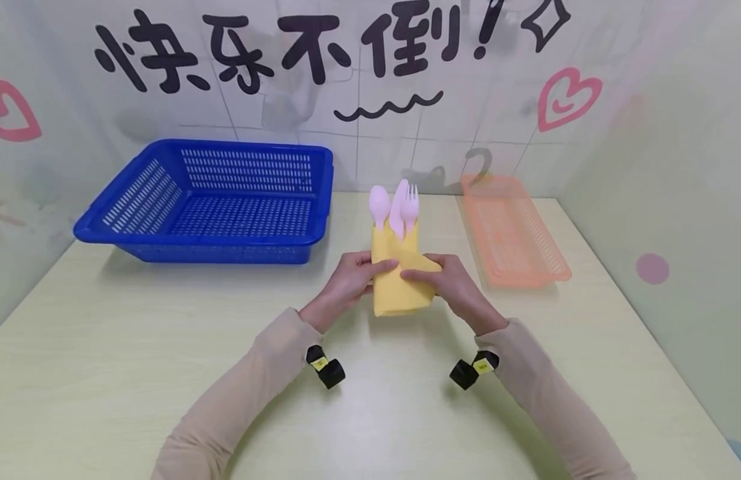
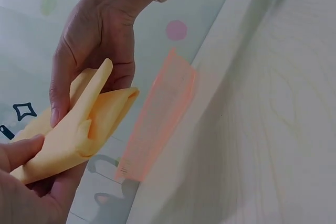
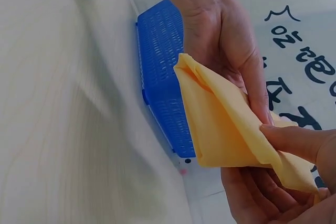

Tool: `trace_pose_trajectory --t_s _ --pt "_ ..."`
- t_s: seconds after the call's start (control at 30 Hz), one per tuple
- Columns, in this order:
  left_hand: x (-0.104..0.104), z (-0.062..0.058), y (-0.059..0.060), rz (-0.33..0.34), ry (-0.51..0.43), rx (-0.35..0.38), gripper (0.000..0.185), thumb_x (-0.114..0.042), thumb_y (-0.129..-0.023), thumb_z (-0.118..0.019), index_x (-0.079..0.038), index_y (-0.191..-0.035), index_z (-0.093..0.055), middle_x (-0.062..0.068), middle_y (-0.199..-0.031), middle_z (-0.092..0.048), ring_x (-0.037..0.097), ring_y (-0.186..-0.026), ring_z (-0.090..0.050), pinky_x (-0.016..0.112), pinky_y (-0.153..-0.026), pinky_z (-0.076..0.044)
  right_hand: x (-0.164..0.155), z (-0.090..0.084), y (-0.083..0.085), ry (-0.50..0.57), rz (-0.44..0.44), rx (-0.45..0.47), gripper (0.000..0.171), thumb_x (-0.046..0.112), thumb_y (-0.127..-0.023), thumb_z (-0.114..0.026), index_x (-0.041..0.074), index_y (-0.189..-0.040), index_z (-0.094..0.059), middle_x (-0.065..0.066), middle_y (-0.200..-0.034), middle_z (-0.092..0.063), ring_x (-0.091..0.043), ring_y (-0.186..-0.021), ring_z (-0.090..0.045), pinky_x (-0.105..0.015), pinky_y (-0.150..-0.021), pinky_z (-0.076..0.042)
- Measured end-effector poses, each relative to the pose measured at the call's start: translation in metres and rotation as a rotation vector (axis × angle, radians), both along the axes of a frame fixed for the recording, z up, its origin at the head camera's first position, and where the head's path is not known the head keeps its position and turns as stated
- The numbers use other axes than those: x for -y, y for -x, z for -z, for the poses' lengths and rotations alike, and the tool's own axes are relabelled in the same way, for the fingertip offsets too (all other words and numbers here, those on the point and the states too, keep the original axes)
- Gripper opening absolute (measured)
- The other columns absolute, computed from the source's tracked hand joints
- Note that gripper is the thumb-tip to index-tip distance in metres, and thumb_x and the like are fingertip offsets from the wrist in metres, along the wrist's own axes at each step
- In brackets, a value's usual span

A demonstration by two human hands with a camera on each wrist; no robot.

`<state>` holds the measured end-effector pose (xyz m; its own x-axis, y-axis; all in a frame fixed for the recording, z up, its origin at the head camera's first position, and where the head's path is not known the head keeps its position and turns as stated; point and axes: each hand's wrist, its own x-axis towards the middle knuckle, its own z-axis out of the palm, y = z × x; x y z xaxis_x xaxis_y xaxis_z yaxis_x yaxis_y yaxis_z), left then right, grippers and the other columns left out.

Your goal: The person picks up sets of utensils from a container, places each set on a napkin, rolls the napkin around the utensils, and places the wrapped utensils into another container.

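- Left hand [image 1: 351, 277] and right hand [image 1: 451, 283] are both pinching the yellow napkin [image 1: 399, 283], each grip clamped on a folded flap, holding it above the tabletop [image 1: 136, 347], between the blue basket [image 1: 214, 200] and the orange tray [image 1: 511, 230].
- Pink spoon [image 1: 379, 203], knife [image 1: 399, 207] and fork [image 1: 410, 203] are standing in the napkin's pocket, heads protruding.
- Risk: flaps are being held by fingertip pressure alone; any slackening could let the fold spring open.
- Risk: tilting the bundle could let the cutlery slide out, since nothing else is securing it.
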<state>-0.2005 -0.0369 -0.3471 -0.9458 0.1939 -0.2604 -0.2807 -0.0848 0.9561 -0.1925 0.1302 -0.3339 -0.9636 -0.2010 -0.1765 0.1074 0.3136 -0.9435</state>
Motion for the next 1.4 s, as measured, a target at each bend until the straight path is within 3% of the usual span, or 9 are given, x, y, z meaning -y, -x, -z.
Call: trace_pose_trajectory --t_s 0.23,0.47,0.57,0.9,1.03,1.23,1.4 --pt "0.000 -0.007 0.000 0.000 -0.040 -0.038 0.032 -0.011 -0.084 -0.061 0.007 -0.111 -0.057 0.017 -0.098 -0.064 0.015 -0.073 -0.064 0.034 -0.069 -0.052 0.002 -0.007 0.000 0.049 0.019 -0.018 0.033 0.017 -0.076 -0.069 -0.005 -0.100 -0.062 -0.001 -0.068 -0.063 -0.011 -0.060 -0.057 -0.024 -0.056 -0.046" --pt "0.001 -0.009 -0.005 0.161 -0.050 -0.036 0.034 -0.007 -0.084 -0.060 0.005 -0.115 -0.053 0.021 -0.108 -0.060 0.021 -0.084 -0.064 0.035 -0.074 -0.051 0.001 -0.014 0.004 0.074 0.021 -0.012 0.031 0.016 -0.075 -0.068 -0.005 -0.097 -0.061 0.000 -0.067 -0.062 -0.011 -0.059 -0.056 -0.024 -0.055 -0.046" --pt "-0.001 -0.008 -0.006 0.189 -0.076 -0.047 0.036 -0.004 -0.084 -0.058 0.006 -0.118 -0.050 0.023 -0.112 -0.057 0.022 -0.088 -0.063 0.036 -0.077 -0.050 0.002 -0.016 0.006 0.081 0.028 -0.038 0.030 0.016 -0.075 -0.069 -0.005 -0.096 -0.061 0.001 -0.065 -0.062 -0.010 -0.058 -0.055 -0.023 -0.055 -0.045" --pt "-0.001 -0.011 -0.005 0.106 -0.128 -0.073 0.034 0.000 -0.084 -0.056 0.010 -0.117 -0.049 0.023 -0.109 -0.058 0.016 -0.081 -0.062 0.034 -0.077 -0.050 0.005 -0.025 0.001 -0.018 0.076 -0.163 0.032 0.020 -0.074 -0.071 0.000 -0.097 -0.061 0.002 -0.070 -0.057 -0.010 -0.062 -0.047 -0.022 -0.057 -0.039" --pt "0.002 -0.015 -0.003 0.063 -0.134 -0.073 0.034 -0.001 -0.085 -0.056 0.009 -0.116 -0.049 0.018 -0.104 -0.060 0.014 -0.079 -0.062 0.031 -0.074 -0.051 0.002 -0.025 -0.002 -0.040 0.077 -0.161 0.037 0.020 -0.076 -0.070 0.000 -0.102 -0.056 -0.002 -0.081 -0.057 -0.012 -0.067 -0.052 -0.022 -0.059 -0.044" --pt "0.004 -0.019 -0.002 0.022 -0.134 -0.120 0.033 0.000 -0.084 -0.057 0.011 -0.114 -0.049 0.014 -0.098 -0.060 0.012 -0.075 -0.061 0.025 -0.070 -0.051 0.001 -0.026 -0.005 0.036 -0.003 -0.086 0.033 0.016 -0.079 -0.067 -0.004 -0.104 -0.057 -0.007 -0.081 -0.065 -0.016 -0.066 -0.064 -0.031 -0.068 -0.052" --pt "0.003 -0.021 -0.002 0.005 -0.151 -0.121 0.033 0.001 -0.084 -0.056 0.011 -0.114 -0.049 0.013 -0.097 -0.060 0.011 -0.075 -0.060 0.024 -0.070 -0.051 0.001 -0.029 -0.007 0.089 -0.028 -0.094 0.029 0.010 -0.080 -0.065 -0.008 -0.102 -0.058 -0.008 -0.080 -0.067 -0.014 -0.065 -0.065 -0.031 -0.067 -0.053"
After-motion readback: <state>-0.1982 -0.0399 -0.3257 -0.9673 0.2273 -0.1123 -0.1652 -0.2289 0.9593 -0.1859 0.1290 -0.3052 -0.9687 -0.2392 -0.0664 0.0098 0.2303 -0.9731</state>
